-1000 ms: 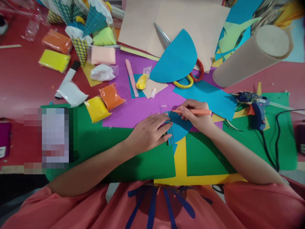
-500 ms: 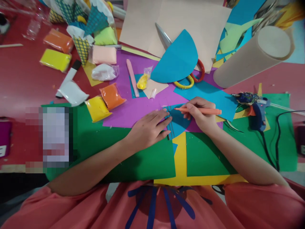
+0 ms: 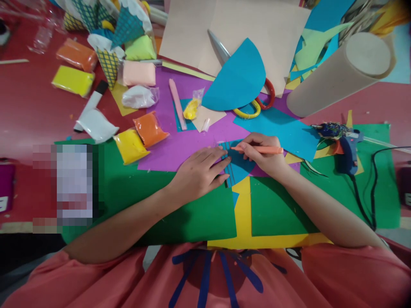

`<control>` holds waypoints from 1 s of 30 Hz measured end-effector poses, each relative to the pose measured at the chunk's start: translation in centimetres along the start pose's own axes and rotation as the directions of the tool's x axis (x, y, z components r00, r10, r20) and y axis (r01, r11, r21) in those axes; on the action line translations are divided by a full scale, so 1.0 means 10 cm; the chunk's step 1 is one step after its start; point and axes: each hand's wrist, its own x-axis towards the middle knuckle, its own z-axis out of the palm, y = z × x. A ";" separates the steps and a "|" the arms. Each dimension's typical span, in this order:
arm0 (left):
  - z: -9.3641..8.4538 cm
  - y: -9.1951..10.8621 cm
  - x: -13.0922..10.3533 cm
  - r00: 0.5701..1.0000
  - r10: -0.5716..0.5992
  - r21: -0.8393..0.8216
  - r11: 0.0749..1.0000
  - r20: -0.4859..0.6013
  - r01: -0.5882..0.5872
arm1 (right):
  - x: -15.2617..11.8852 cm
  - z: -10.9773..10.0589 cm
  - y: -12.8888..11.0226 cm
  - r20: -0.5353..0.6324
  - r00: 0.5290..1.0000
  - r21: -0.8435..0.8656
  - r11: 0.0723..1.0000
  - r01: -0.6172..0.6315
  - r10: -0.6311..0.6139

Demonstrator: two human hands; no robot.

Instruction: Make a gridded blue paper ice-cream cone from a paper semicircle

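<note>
Across a red surface (image 3: 19, 107) crowded with craft supplies, we look down on broad green sheets (image 3: 180, 222) nearest the wearer, partly overlapped by a purple sheet (image 3: 160, 149). Beyond them, a roll of pale paper (image 3: 327, 81) takes up the far right. Near the middle of the spread, a blue half-circle (image 3: 237, 79) covers part of a pair of scissors (image 3: 219, 46), and a glue gun (image 3: 348, 149) sits to the right.

At the centre we find the left hand (image 3: 197, 171), released and holding nothing up, palm down with fingers extended. The right hand (image 3: 268, 161) grasps an orange pen (image 3: 266, 150) between thumb and fingers.

Between the two lies the blue paper (image 3: 242, 164), mostly on the purple sheet, to the right of the left hand and reaching under the right. Left fingertips rest along its left side; right knuckles sit over its upper right part, so both are close to it, and we judge neither clearly nearer. The pen lies nearly crosswise, its tip pointing left, while dark lines (image 3: 231, 169) run lengthwise, away from the wearer. We see the tip just beside those lines; whether it touches the paper, we cannot tell.
</note>
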 end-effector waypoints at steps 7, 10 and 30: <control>0.00 0.00 0.00 1.000 -0.008 0.005 1.000 0.002 0.008 | 0.00 0.00 -0.01 -0.006 1.000 0.059 0.998 -0.014 0.014; -0.01 0.00 0.00 1.000 -0.001 0.000 1.000 -0.001 0.001 | 0.00 0.00 0.00 -0.009 1.000 0.038 0.999 0.000 0.000; 0.01 -0.05 -0.02 0.999 -0.038 0.010 0.999 -0.010 0.038 | -0.05 -0.04 0.01 -0.129 0.990 0.089 0.994 0.063 -0.051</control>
